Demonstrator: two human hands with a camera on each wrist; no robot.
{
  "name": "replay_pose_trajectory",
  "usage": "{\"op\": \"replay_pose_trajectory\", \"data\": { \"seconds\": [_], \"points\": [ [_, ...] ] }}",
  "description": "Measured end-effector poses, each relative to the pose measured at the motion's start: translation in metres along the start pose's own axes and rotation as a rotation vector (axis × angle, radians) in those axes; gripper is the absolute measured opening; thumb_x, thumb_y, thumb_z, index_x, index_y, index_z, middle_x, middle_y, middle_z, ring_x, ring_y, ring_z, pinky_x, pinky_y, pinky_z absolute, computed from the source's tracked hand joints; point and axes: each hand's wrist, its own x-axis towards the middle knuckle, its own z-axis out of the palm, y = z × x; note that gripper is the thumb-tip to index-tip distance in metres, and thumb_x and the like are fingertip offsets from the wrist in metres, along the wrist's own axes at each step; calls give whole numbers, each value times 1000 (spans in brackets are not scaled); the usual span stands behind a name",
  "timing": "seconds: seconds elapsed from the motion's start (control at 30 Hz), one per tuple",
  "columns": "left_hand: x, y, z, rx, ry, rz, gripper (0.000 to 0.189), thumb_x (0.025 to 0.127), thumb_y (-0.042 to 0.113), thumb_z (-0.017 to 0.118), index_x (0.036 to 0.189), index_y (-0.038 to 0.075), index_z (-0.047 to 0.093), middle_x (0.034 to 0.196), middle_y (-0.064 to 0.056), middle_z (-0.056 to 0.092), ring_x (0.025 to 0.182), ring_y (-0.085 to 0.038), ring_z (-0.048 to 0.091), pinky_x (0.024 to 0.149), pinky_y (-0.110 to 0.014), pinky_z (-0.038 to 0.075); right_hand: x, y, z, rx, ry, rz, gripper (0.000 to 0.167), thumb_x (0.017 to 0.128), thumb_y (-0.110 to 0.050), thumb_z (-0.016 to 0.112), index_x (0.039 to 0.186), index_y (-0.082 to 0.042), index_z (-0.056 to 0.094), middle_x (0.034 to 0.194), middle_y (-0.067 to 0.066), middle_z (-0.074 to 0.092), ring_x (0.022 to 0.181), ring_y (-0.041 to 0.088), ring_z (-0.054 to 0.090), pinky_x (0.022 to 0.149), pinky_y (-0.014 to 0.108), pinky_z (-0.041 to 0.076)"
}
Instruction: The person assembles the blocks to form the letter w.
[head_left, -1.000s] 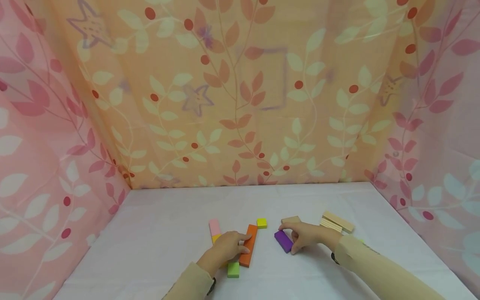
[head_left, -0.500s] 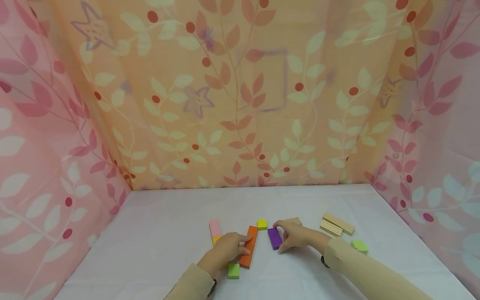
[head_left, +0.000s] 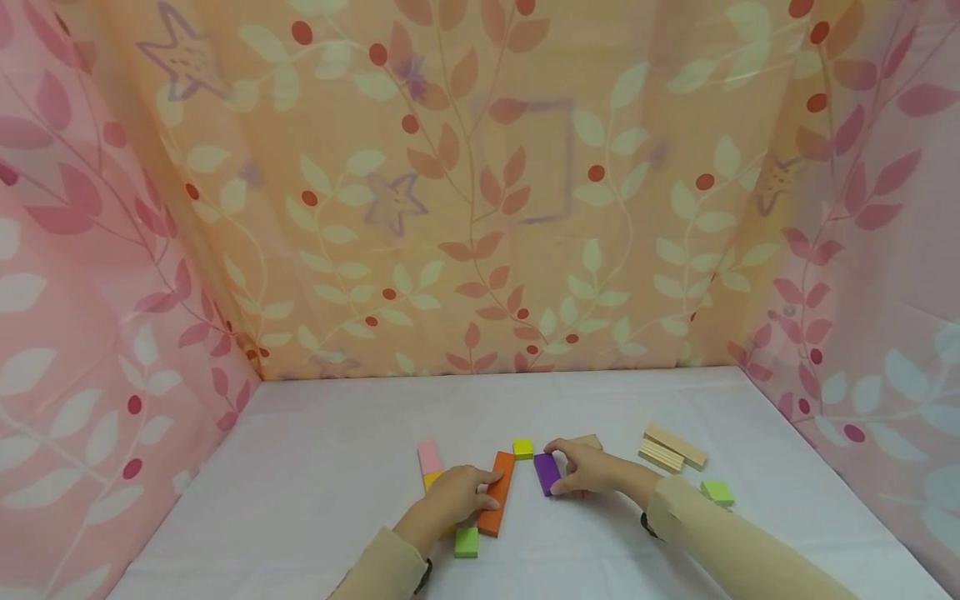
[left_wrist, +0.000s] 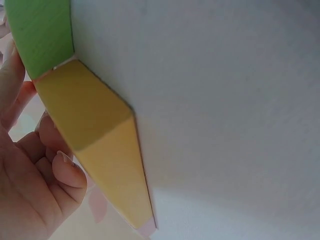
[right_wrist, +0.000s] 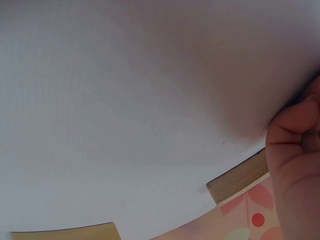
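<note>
My left hand lies with two fingertips over the top of a long orange block; the left wrist view shows its other fingers bent, beside a green block and a yellow block. That row continues in the head view from the green block to a pink block, partly under the hand. My right hand pinches a purple block by its ends on the white table. A small yellow block stands between the orange and purple blocks.
A plain wooden block is partly hidden behind my right hand. Farther right lie a long wooden block, a ridged wooden block and a light green block. Patterned cloth walls the back and sides.
My right hand has brought the purple block leftward, closer to the small yellow block, and turned it more upright. The light green block came into sight. My left hand has stayed put.
</note>
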Motion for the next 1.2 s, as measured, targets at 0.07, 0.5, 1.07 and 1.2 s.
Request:
{"op": "replay_pose_trajectory", "data": {
  "seconds": [0.07, 0.5, 1.07, 1.2],
  "points": [
    [0, 0, 0, 6, -3, 4, 46, 86, 31, 73, 129, 19, 65, 124, -10, 64, 118, -30, 56, 99, -47, 42, 0, 0, 0, -3, -1, -2, 59, 85, -19, 76, 135, -6, 45, 63, 1, 57, 49, 11, 51, 48, 24, 44],
    [-1, 1, -2, 20, -5, 16, 46, 86, 31, 73, 130, 19, 65, 125, -10, 64, 118, -31, 55, 100, -47, 42, 3, 1, 0, 2, 2, 2, 59, 86, -19, 76, 134, -6, 45, 59, 0, 55, 47, 11, 50, 47, 23, 42],
    [0, -1, 0, 11, 0, 22, 46, 86, 31, 73, 130, 19, 65, 125, -11, 64, 119, -31, 55, 100, -47, 42, -8, 15, -16, -1, 69, -80, 63, 87, -15, 73, 142, -2, 45, 66, -3, 43, 59, 10, 40, 56, 22, 35],
    [0, 0, -1, 22, -3, 20, 46, 86, 31, 73, 130, 19, 64, 125, -10, 64, 119, -31, 55, 100, -47, 42, -10, 23, -27, -15, 145, -88, 62, 87, -13, 73, 141, 1, 45, 64, -4, 40, 58, 10, 37, 54, 22, 33]
  ]
}}
